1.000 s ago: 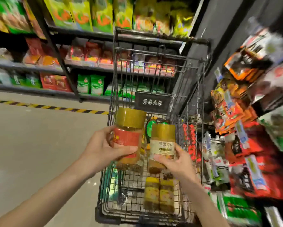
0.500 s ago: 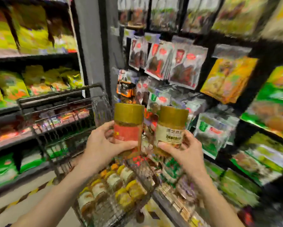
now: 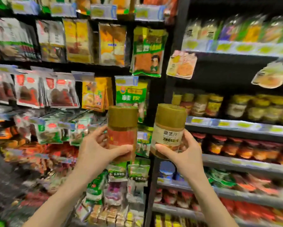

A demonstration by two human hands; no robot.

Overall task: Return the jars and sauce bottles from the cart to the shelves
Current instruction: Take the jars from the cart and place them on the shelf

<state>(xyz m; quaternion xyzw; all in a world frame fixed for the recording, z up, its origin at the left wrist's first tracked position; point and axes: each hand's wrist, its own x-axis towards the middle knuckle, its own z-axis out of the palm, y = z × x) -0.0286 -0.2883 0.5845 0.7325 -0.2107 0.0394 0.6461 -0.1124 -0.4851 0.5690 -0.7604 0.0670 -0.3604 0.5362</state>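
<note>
the red jar (image 3: pixel 122 133) is held upright in the left hand (image 3: pixel 95 148), the white jar (image 3: pixel 168 131) in the right hand (image 3: pixel 185 153), fingers wrapped round each. they are best set singly, upright, on the shelf (image 3: pixel 235 126) at right.

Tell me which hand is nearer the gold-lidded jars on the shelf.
Right. The right hand sits just below-left of the shelf jars; the left hand is farther left, by hanging packets.
</note>
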